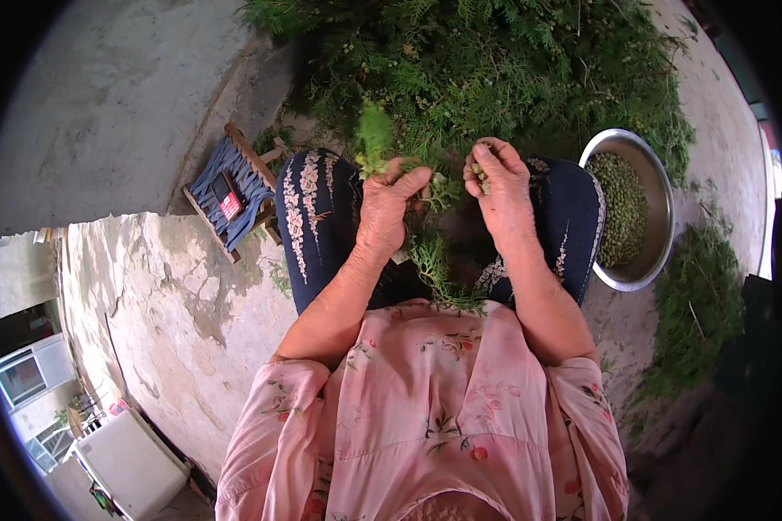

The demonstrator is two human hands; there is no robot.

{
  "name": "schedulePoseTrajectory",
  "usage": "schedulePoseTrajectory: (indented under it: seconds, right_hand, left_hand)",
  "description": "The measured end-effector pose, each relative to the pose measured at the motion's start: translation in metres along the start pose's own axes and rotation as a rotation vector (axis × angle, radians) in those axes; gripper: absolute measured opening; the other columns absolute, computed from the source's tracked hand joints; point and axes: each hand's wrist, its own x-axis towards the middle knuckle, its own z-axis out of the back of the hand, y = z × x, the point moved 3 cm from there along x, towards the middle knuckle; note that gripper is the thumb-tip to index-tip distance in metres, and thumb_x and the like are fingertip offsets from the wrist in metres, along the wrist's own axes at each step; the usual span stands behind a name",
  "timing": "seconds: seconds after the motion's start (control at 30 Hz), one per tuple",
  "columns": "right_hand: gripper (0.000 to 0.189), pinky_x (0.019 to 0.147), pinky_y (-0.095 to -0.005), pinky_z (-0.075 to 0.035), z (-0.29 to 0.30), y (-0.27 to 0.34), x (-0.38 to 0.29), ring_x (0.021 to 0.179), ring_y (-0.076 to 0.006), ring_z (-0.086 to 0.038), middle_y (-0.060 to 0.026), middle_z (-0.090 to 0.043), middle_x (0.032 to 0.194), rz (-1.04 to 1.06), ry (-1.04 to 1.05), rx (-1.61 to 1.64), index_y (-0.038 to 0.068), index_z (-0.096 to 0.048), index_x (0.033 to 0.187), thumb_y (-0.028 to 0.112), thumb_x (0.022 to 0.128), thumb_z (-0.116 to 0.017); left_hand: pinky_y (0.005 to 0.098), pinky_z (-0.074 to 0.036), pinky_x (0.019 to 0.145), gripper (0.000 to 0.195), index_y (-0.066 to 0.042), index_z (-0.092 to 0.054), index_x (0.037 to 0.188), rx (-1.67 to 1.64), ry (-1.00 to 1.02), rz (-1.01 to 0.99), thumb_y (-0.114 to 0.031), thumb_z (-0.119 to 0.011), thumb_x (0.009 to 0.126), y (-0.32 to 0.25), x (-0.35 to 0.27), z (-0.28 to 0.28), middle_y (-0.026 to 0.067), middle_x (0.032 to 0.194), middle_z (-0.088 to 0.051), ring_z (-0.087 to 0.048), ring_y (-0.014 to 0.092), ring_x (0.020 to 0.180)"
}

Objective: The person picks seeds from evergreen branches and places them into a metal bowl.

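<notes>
My left hand (394,195) is closed around a green conifer sprig (373,133), probably arborvitae, whose blurred tip points up and away from me. My right hand (498,179), a short way to the right, pinches several small green cones (479,174) between thumb and fingers. Another leafy sprig (433,260) lies in my lap below the hands. Beside my right knee stands a round metal basin (663,241) holding a heap of small green cones (619,211). A large pile of cut conifer branches (469,71) spreads out beyond my knees.
A low wooden stool (251,156) with a woven blue strap seat stands left of my left knee, a phone-like device (227,194) on it. More green branches (691,312) lie on the concrete at the right. A white box-like object (130,462) is at the lower left.
</notes>
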Motion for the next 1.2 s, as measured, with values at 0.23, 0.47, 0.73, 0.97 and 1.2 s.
schedulePoseTrajectory:
  seconds: [0.23,0.47,0.73,0.97,1.2]
  right_hand:
    - [0.009,0.044,-0.0227,-0.036,-0.006,-0.006,-0.013,0.056,-0.0131,-0.051,-0.0032,-0.054,0.076,-0.324,0.089,0.056,0.002,-0.057,0.084,0.011,0.081,-0.060]
    - [0.012,0.039,-0.0190,-0.030,-0.017,-0.013,-0.022,0.051,-0.0061,-0.046,-0.0015,-0.057,0.067,-0.285,0.228,-0.222,0.001,-0.059,0.086,0.011,0.079,-0.064]
    - [0.008,0.038,-0.0190,-0.026,-0.009,-0.012,-0.033,0.046,-0.0064,-0.041,-0.0006,-0.052,0.067,-0.444,0.340,0.030,0.002,-0.056,0.079,0.008,0.082,-0.061]
    - [0.008,0.038,-0.0190,-0.025,-0.008,0.000,-0.045,0.045,-0.0064,-0.040,0.0016,-0.048,0.063,-0.368,0.359,0.070,0.003,-0.056,0.080,0.009,0.084,-0.059]
    - [0.017,0.049,-0.0236,-0.039,0.024,0.042,-0.044,0.068,-0.0168,-0.053,-0.0103,-0.055,0.085,-0.110,0.089,0.288,0.000,-0.054,0.095,0.012,0.088,-0.045]
  left_hand:
    - [0.0205,-0.039,0.053,0.018,-0.011,-0.058,0.094,-0.049,0.014,-0.039,-0.020,-0.064,0.080,-0.001,0.003,0.009,-0.0047,0.072,-0.057,-0.051,0.006,0.064]
    - [0.0196,-0.038,0.053,0.010,-0.007,-0.058,0.091,-0.075,0.073,-0.077,-0.009,-0.060,0.082,0.002,-0.001,0.002,-0.0025,0.072,-0.057,-0.051,0.006,0.062]
    - [0.0177,-0.036,0.051,0.014,-0.006,-0.055,0.086,-0.222,0.236,-0.002,0.002,-0.060,0.075,-0.004,-0.012,-0.003,-0.0018,0.068,-0.053,-0.048,0.006,0.058]
    - [0.0184,-0.031,0.050,0.015,-0.007,-0.054,0.085,-0.236,0.355,0.028,0.001,-0.061,0.075,-0.009,-0.018,-0.008,-0.0030,0.066,-0.050,-0.045,0.006,0.057]
    - [0.0168,-0.029,0.050,0.012,-0.010,-0.056,0.089,-0.080,0.149,0.034,-0.007,-0.062,0.079,-0.008,-0.011,-0.009,-0.0048,0.066,-0.053,-0.045,0.003,0.058]
